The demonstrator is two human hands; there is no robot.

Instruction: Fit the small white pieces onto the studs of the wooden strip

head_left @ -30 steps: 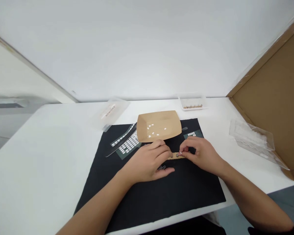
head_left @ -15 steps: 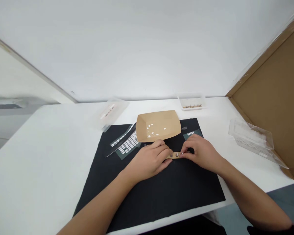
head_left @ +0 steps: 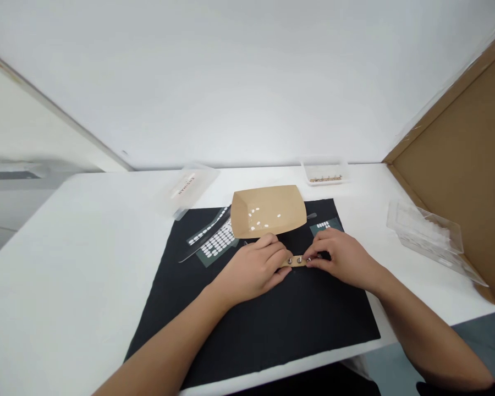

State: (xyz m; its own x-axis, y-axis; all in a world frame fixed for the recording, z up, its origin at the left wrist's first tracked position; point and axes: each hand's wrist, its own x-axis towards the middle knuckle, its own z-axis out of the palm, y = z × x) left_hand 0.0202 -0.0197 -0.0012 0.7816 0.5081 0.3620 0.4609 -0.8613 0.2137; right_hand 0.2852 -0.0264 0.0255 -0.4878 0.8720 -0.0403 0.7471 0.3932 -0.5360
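A narrow tan strip (head_left: pixel 295 261) with small shiny metal pieces along it lies on the black mat (head_left: pixel 280 324). My left hand (head_left: pixel 258 268) is closed over the strip's left end, hiding that part. At the right end, the thumb and fingers of my right hand (head_left: pixel 338 254) pinch the strip around another small shiny piece (head_left: pixel 309 259). Just beyond my hands sits a tan paper tray (head_left: pixel 286 206) holding several small white ovals. Left of the tray, dark green sheets (head_left: pixel 216 245) carry rows of white oval stickers; another such sheet (head_left: pixel 334 224) lies behind my right hand.
Black tweezers (head_left: pixel 206 240) lie across the left sheets. A clear plastic container (head_left: pixel 325 181) with similar strips stands at the back. A translucent printed lid or bag (head_left: pixel 192 187) rests back left. Clear plastic boxes (head_left: pixel 429 231) sit at right, beside a cardboard panel (head_left: pixel 457 165).
My right fingers have come down slightly onto the strip's right end, and a shiny piece now shows between them. My left hand stays on the left end. The view shifts slightly.
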